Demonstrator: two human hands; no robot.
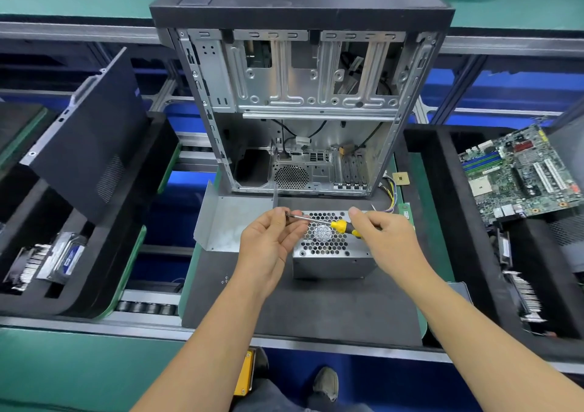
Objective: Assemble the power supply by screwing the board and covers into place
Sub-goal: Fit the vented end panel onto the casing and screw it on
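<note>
Right hand [377,231]: wrapped round the yellow and black handle of the screwdriver [328,223], holding it nearly level, shaft pointing across to the other hand.
Left hand [268,241]: fingertips pinch at the shaft's tip, likely seating a screw; the screw itself is too small to see.
Power supply [328,253]: directly beneath both hands, honeycomb grille up, ready for fastening.
Loose cover [234,225]: bent sheet just beyond the left hand.
Worktop [316,310]: dark mat carrying all of it.

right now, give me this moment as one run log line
right hand grips screwdriver handle | left hand fingers pinch shaft tip | over power supply grille | loose cover left of it
</note>
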